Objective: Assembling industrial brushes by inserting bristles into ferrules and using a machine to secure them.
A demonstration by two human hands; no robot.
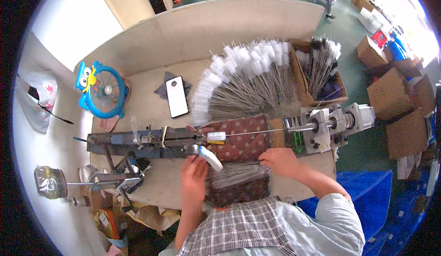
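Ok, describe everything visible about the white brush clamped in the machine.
The white brush is a short cylinder of white bristles on a thin twisted wire stem. It lies horizontal across the patterned cloth pad, its stem running right into the grey metal chuck, its bristle end meeting the dark blue machine bed. A small yellow piece sits just beneath it. Neither hand touches it.

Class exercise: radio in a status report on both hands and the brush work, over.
Left hand gripping white brush head. Right hand pinching its wire stem. Another brush mounted in the machine. Nothing blocking.

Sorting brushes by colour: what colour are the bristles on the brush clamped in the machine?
White, on the brush in the machine; seen in the head view.
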